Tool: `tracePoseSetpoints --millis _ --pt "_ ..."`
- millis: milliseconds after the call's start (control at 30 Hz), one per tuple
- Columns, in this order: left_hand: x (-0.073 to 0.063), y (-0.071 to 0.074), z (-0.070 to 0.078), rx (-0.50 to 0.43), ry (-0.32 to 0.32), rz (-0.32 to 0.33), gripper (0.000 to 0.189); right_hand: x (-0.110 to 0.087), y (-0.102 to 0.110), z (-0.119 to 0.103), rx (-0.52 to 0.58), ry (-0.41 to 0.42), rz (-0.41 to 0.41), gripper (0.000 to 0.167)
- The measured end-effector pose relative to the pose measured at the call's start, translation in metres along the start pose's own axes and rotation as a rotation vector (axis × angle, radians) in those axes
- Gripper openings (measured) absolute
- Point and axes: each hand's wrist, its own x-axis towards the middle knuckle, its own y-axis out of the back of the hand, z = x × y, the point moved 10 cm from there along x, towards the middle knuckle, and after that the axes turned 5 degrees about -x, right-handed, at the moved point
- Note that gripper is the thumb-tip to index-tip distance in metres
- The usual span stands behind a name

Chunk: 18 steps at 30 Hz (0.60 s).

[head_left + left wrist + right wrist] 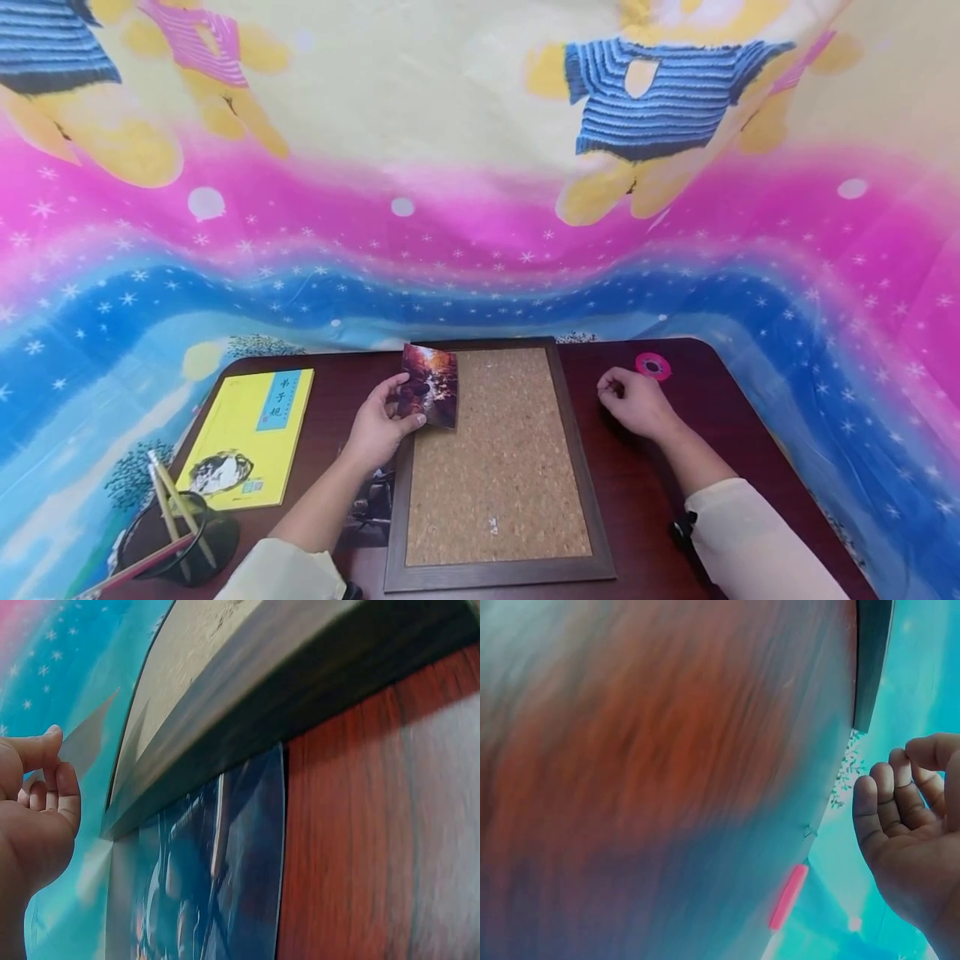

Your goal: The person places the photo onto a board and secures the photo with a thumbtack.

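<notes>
My left hand (378,425) pinches a photo card (431,387) by its left side, thumb in front. The card shows an orange and dark scene and stands over the upper left of a framed cork board (495,458). In the left wrist view, the left hand (37,802) holds the card (88,742) by its edge. My right hand (633,400) is above the table, right of the board and close to a pink tape roll (653,366). In the right wrist view, the right hand (915,817) has curled fingers, with thumb and forefinger together; nothing shows between them.
A yellow book (247,450) lies at the left. Front left stands a black mesh pen holder (217,533) with pencils. A dark glossy picture (247,847) lies beside the board's left edge. Small white bits mark the cork. A printed curtain (465,242) hangs behind the table (645,533).
</notes>
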Motion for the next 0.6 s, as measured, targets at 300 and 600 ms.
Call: tracePoseSetpoints --millis 300,600 --pt "0.004 -0.023 0.003 -0.095 0.001 -0.026 0.078 0.011 -0.003 -0.014 0.012 0.03 0.021 0.004" --pt "0.011 -0.043 -0.002 -0.165 0.019 -0.04 0.076 0.021 -0.013 -0.027 0.027 0.053 0.014 0.008"
